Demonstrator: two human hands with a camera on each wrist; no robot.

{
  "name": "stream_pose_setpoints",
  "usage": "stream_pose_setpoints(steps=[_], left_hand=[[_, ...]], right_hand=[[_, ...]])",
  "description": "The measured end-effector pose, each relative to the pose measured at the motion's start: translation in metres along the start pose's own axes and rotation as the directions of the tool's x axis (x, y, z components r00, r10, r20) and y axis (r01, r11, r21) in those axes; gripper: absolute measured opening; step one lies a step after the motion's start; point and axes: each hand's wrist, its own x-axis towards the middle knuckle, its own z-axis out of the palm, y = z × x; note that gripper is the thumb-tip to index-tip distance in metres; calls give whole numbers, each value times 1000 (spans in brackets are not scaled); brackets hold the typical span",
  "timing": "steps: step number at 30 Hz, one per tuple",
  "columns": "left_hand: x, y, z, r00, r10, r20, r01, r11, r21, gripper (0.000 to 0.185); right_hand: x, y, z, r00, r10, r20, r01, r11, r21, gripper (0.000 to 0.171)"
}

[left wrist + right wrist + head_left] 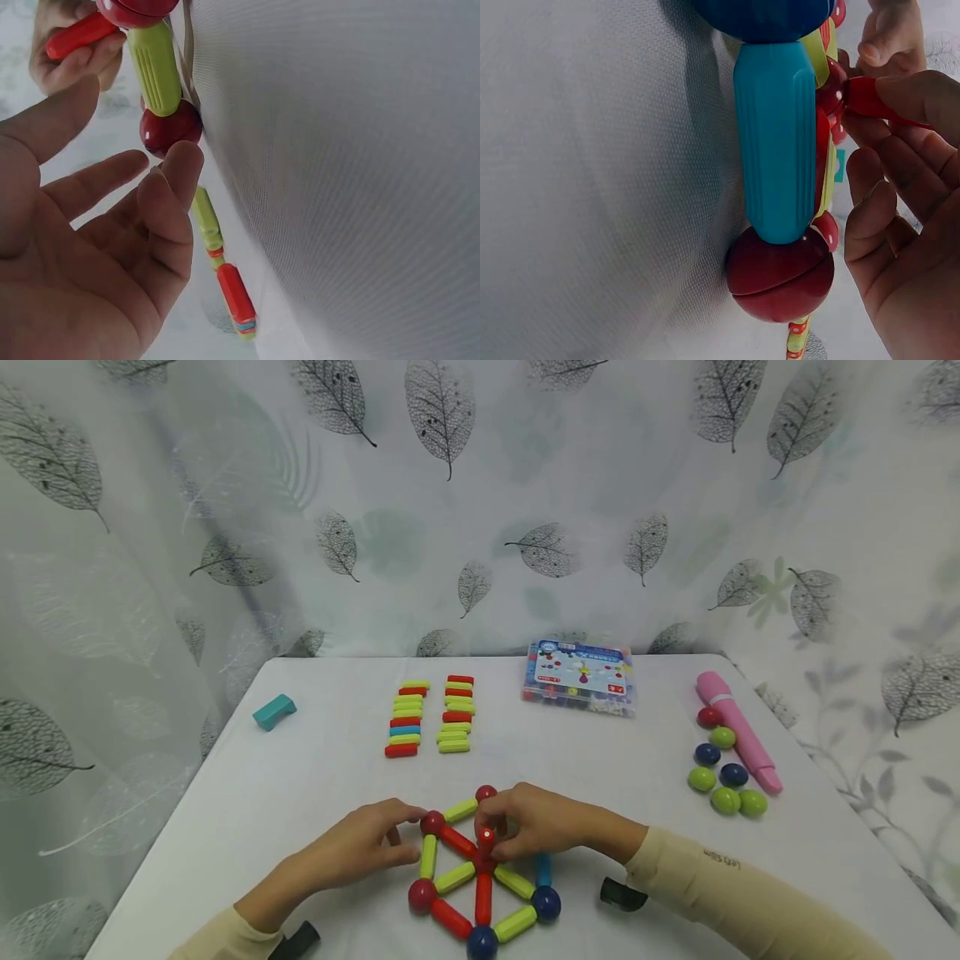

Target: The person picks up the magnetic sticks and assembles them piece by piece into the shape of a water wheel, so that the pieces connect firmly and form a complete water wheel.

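Observation:
Magnetic rods and balls form a flat spoked wheel on the table, with a dark red ball (483,863) at its hub. My right hand (542,820) pinches a red rod (866,99) that stands up from this hub ball. At the upper left of the wheel, my left hand (366,845) touches a red ball (171,129) with its fingertips, the other fingers loosely bent. Yellow-green and red rods link the balls, and a blue rod (778,142) joins a blue ball (546,903) to a red ball (781,274) hidden behind my right hand in the head view.
Two columns of spare rods (406,714) lie beyond the wheel. A clear case (577,677) with a printed label stands at the back. To the right are several loose balls (725,800) beside a pink tube-shaped thing (738,731). A teal block (274,712) lies far left.

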Motion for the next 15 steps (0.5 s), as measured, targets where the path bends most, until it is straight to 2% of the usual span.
stream_pose_setpoints(steps=[7, 15], left_hand=[[1, 5, 4, 997, -3, 76, -1, 999, 48, 90], [1, 6, 6, 994, 11, 112, -24, 993, 112, 99]], right_hand=[[0, -4, 0, 1000, 0, 10, 0, 1000, -13, 23], [-7, -1, -8, 1000, 10, -10, -11, 999, -45, 30]])
